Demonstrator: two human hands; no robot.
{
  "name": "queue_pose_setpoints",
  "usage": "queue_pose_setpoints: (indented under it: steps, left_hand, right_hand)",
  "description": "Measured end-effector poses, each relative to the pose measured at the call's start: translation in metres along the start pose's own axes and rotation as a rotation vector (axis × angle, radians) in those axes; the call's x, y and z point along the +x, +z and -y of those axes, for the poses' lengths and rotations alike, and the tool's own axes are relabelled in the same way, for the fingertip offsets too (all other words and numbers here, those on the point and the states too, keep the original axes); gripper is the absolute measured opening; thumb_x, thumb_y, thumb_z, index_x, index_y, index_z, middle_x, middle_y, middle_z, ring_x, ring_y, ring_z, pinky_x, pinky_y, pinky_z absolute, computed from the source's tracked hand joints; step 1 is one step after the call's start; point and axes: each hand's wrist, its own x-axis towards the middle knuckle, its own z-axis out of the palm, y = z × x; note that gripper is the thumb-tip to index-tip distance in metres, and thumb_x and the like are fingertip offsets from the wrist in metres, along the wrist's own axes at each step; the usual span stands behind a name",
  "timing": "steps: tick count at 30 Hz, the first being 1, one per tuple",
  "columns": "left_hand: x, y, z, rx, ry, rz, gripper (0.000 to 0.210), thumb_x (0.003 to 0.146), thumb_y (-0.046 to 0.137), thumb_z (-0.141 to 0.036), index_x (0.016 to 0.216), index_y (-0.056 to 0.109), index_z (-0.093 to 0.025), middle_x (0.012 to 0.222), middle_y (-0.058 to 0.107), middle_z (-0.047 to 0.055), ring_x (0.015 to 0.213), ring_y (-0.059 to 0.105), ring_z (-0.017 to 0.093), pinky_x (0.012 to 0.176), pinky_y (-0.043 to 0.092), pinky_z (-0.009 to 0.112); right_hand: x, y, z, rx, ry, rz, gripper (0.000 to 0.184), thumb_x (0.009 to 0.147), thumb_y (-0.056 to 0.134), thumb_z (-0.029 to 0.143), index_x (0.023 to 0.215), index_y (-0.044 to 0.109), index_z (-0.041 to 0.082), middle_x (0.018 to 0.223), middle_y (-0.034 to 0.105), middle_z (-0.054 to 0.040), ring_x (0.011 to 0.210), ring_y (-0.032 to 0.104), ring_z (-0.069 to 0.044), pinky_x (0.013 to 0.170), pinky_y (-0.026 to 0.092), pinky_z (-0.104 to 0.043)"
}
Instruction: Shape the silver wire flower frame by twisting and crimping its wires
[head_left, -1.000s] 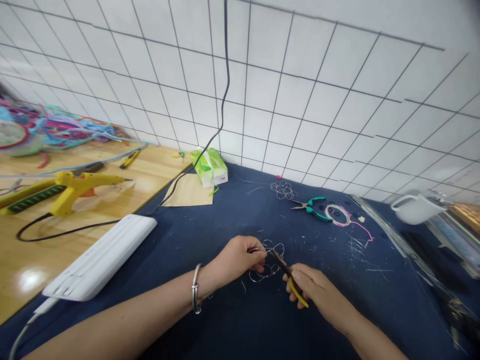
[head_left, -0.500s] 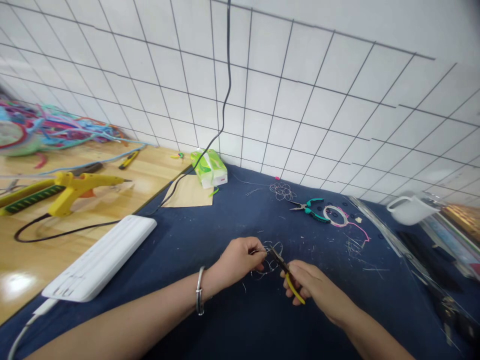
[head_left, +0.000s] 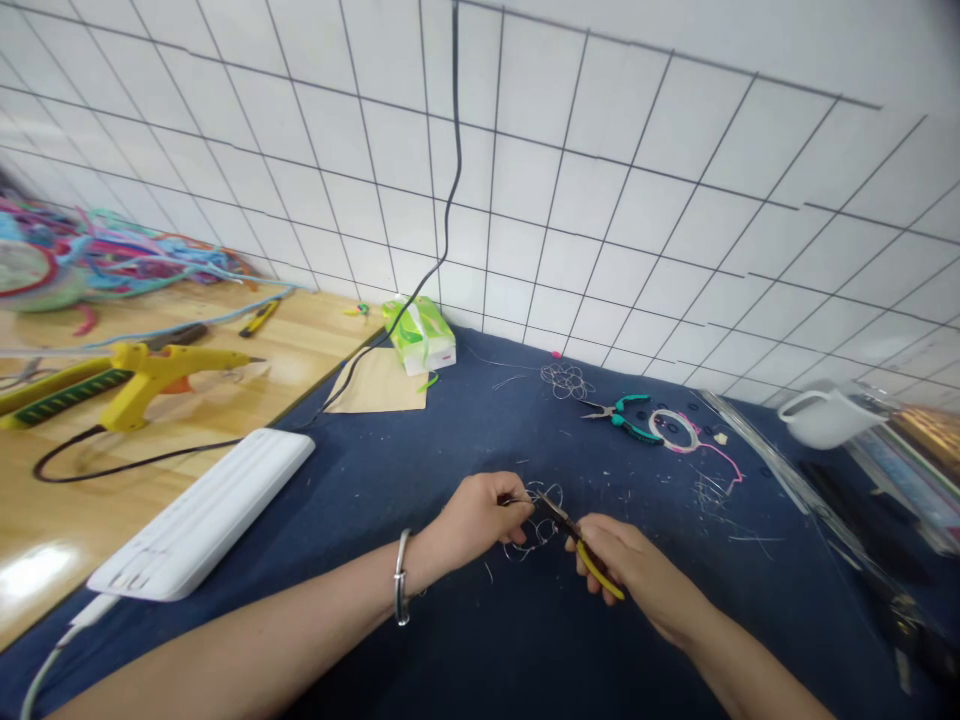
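Note:
Thin silver wire bent into several loops [head_left: 553,493] is pinched between the thumb and fingers of my left hand [head_left: 487,515], above the dark blue cloth [head_left: 420,640]. My right hand [head_left: 619,560] is wrapped around the yellow handles of a pair of pliers [head_left: 598,572]. The dark jaws of these pliers point up and left, and their tips are at the wire loops just right of my left fingers. Whether the jaws grip the wire is too small to tell.
Teal-handled pliers [head_left: 622,417], a looped wire piece [head_left: 568,380] and a white ring spool [head_left: 673,430] lie farther back. To the left are a white power bank [head_left: 206,510], a yellow glue gun [head_left: 169,375] and a tissue pack [head_left: 420,338]. A white mug [head_left: 825,415] stands right.
My right hand and the yellow-handled pliers have shifted slightly right and the pliers lie at a flatter angle. My left hand stays nearly in place, still pinching the wire.

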Motion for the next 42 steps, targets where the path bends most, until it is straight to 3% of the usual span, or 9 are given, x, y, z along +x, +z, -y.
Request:
queue_pose_setpoints:
  steps: [8,20,28,37,42]
  left_hand:
    - [0.001,0.001,0.001,-0.127,-0.077,0.040,0.020,0.075,0.054,-0.035,0.074,0.054,-0.015,0.060,0.059,0.001,0.056,0.062,0.014,0.052,0.048,0.023]
    - [0.000,0.000,-0.005,-0.192,-0.081,0.076,0.020,0.077,0.052,-0.035,0.079,0.054,-0.015,0.067,0.059,0.001,0.057,0.062,0.013,0.055,0.049,0.025]
    - [0.002,0.000,-0.003,-0.169,-0.004,0.036,0.014,0.076,0.052,-0.029,0.079,0.055,-0.016,0.068,0.057,-0.001,0.054,0.059,0.010,0.052,0.047,0.022]
    - [0.003,0.002,0.000,-0.120,0.003,0.027,0.011,0.077,0.051,-0.026,0.079,0.055,-0.016,0.063,0.057,-0.001,0.059,0.062,0.013,0.054,0.048,0.023]
    - [0.002,0.006,0.002,-0.031,0.032,-0.051,0.010,0.077,0.050,-0.026,0.076,0.054,-0.017,0.063,0.058,-0.001,0.060,0.063,0.014,0.051,0.047,0.021]
  right_hand:
    - [0.001,0.002,0.000,-0.030,-0.030,-0.022,0.034,0.086,0.035,0.045,0.086,0.054,0.017,0.071,0.052,-0.0002,0.057,0.047,-0.008,0.046,0.034,-0.017]
    - [0.003,0.001,-0.004,-0.086,-0.046,-0.040,0.031,0.087,0.034,0.042,0.083,0.054,0.017,0.070,0.050,0.0010,0.057,0.045,-0.007,0.046,0.033,-0.017]
    - [-0.005,-0.003,-0.005,0.134,0.024,0.103,0.033,0.087,0.035,0.043,0.089,0.053,0.016,0.076,0.055,-0.0027,0.066,0.054,-0.012,0.054,0.041,-0.024]
    - [-0.008,-0.002,-0.004,-0.131,-0.091,-0.062,0.027,0.087,0.038,0.038,0.084,0.055,0.017,0.073,0.052,-0.0005,0.063,0.048,-0.010,0.052,0.037,-0.021]
    - [-0.011,0.007,-0.001,0.090,-0.012,-0.029,0.032,0.087,0.036,0.042,0.088,0.054,0.017,0.073,0.052,-0.0015,0.061,0.050,-0.011,0.048,0.036,-0.022]
